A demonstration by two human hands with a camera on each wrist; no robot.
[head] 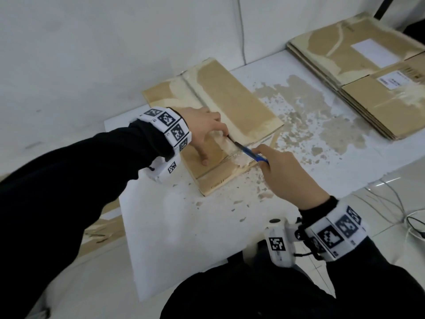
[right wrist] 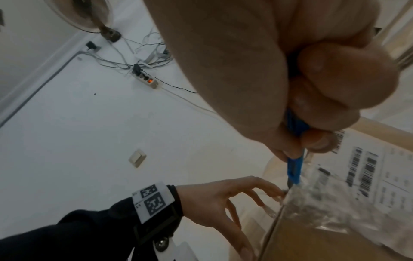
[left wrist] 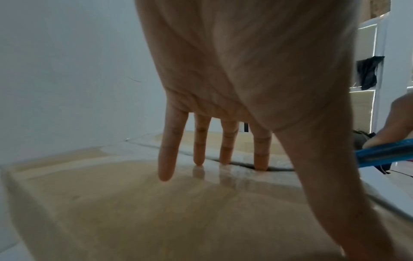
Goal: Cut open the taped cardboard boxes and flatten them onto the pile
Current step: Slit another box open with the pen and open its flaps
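A flat brown cardboard box (head: 213, 125) with clear tape along its centre seam lies on the white table (head: 184, 238). My left hand (head: 204, 132) presses on the box (left wrist: 111, 203) with straight spread fingers (left wrist: 170, 155), the fingertips at the seam. My right hand (head: 285, 173) grips a blue box cutter (head: 251, 154), whose blade sits in the taped seam just in front of the left fingertips. In the right wrist view the cutter (right wrist: 295, 166) points down into crinkled tape (right wrist: 312, 203) beside my left hand (right wrist: 225, 204).
A pile of flattened boxes (head: 358, 72) with white labels lies at the table's far right. Torn tape and paper residue (head: 305, 116) is stuck across the table between box and pile. Cables (head: 395, 203) and a power strip (right wrist: 147, 80) lie on the floor.
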